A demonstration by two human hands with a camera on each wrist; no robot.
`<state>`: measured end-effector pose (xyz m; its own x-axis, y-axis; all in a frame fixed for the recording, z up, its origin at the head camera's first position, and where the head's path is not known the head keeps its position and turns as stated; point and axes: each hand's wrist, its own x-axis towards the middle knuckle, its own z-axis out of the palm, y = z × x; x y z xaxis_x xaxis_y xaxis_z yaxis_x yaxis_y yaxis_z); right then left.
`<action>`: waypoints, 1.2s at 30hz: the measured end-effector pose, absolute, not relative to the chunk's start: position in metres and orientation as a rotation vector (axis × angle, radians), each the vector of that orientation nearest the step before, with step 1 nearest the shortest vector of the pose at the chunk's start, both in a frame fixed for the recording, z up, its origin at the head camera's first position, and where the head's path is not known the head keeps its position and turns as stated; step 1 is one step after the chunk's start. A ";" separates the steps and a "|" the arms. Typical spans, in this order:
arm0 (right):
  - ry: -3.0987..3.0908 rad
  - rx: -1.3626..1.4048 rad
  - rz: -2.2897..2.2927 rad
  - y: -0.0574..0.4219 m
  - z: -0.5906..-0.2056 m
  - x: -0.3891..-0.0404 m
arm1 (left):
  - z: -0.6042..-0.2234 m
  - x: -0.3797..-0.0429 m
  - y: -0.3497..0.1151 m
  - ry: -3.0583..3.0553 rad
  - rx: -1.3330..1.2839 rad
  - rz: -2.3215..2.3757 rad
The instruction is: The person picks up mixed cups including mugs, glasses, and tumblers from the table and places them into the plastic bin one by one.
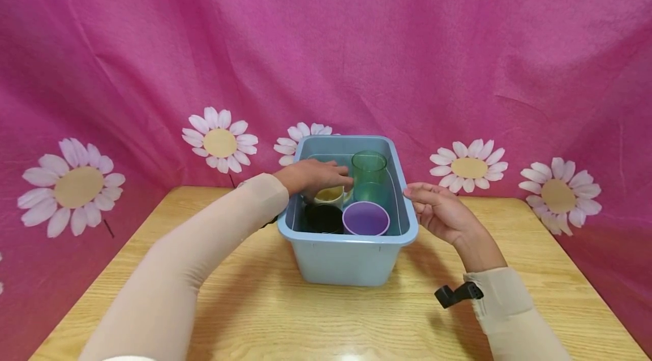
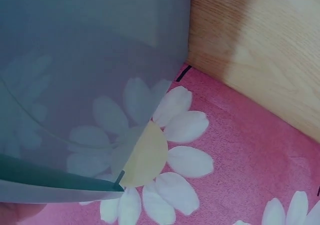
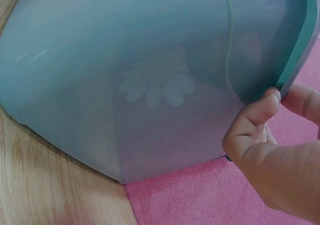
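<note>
A light blue plastic bin (image 1: 346, 239) stands in the middle of the wooden table (image 1: 254, 304). Inside it are a green see-through cup (image 1: 369, 174) at the back, a purple cup (image 1: 365, 218) and a black cup (image 1: 324, 218) at the front, and a cream cup (image 1: 330, 196). My left hand (image 1: 313, 176) reaches into the bin and lies over the cream cup, fingers curved round its top. My right hand (image 1: 438, 208) stays outside the bin's right wall, fingers relaxed. In the right wrist view its thumb (image 3: 255, 120) touches the bin (image 3: 125, 85) just under the rim.
A pink cloth with white daisies (image 1: 219, 140) hangs behind the table and drapes down both sides. The bin's wall (image 2: 75, 85) fills much of the left wrist view. A black strap (image 1: 457, 295) sits at my right wrist.
</note>
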<state>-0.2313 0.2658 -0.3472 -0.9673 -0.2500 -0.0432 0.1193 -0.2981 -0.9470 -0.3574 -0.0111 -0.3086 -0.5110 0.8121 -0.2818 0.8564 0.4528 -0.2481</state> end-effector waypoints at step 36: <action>1.681 -0.149 -2.362 0.265 -0.350 -0.231 | -0.318 -0.358 -0.011 2.537 1.465 -0.462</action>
